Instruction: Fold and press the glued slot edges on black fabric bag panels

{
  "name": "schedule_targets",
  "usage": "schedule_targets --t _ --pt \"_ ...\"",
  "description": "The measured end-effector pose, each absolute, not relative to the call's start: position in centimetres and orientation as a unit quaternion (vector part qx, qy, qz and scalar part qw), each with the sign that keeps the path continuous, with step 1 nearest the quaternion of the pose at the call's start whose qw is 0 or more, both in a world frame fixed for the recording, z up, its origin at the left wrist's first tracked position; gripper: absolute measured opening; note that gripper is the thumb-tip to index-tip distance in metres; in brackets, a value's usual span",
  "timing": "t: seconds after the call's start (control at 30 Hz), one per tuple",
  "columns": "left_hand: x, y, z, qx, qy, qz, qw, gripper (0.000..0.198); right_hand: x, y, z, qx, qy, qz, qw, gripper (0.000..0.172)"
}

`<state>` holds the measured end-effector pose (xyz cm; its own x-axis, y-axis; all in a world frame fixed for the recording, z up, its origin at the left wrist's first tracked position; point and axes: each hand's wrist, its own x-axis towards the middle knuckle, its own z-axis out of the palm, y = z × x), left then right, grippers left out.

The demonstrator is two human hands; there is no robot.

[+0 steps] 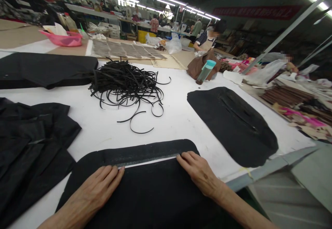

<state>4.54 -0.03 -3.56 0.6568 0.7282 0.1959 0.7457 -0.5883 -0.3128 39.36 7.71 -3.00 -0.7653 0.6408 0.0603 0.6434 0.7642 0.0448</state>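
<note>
A black panel (pixel 155 191) with rounded corners lies in front of me, its lower part running out of view. A long, narrow slot (pixel 153 162) crosses it, and white shows through. My left hand (pixel 100 182) is at the slot's left end, fingers close together and bent onto the lower edge. At the right end, the curled fingers of my right hand (pixel 195 168) hold the same edge. The thumbs are mostly hidden. Above the slot runs a greyish, shiny strip (pixel 145 158) along the panel.
The white tabletop (pixel 173 118) bears a heap of black strips (pixel 124 80), a second slotted black panel (pixel 233 125), crumpled black material (pixel 33 146) and stacked black pieces (pixel 44 70). Farther back are a turquoise-capped bottle (pixel 206 71), a pink basin (pixel 62 39) and a person (pixel 206 42).
</note>
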Motion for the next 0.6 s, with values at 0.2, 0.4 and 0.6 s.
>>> schedule_targets --t 0.2,0.4,0.6 --pt "3.9 -0.3 -4.1 -0.896 -0.425 0.004 0.130 0.046 39.9 7.5 -3.6 -0.289 -0.953 -0.080 0.042 0.040" --pt "2.9 -0.5 -3.0 -0.902 -0.420 0.004 0.103 0.034 40.7 7.9 -4.7 -0.272 -0.948 -0.128 0.106 0.042" --pt "2.0 -0.8 -2.2 -0.895 -0.430 -0.023 0.112 0.029 41.0 8.0 -5.1 -0.261 -0.944 -0.158 0.123 0.044"
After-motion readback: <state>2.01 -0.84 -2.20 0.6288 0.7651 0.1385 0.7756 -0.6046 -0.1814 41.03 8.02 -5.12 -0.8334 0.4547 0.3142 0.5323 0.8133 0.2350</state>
